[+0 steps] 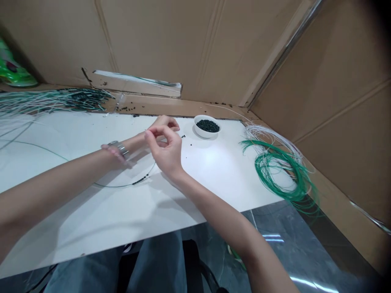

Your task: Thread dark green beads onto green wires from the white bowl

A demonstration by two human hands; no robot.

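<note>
A thin green wire point(116, 186) curves over the white table, with several small dark beads point(140, 179) threaded on it near my right hand. My right hand point(166, 150) is closed in a pinch, thumb against forefinger, where the wire's end runs up towards it; what lies between the fingertips is too small to make out. Behind it, my left hand point(166, 122) reaches forward with bent fingers, partly covered by my right hand, and what it holds is hidden. To the right of both hands stands a white bowl point(199, 132) of dark beads.
Coils of green wire point(275, 175) and white wire point(269, 134) lie at the table's right end. Beaded strands point(88, 99) are bundled at the back left, near a green bottle point(15, 71). Loose beads dot the table beside the bowl. Cardboard walls point(159, 40) stand behind and at the right.
</note>
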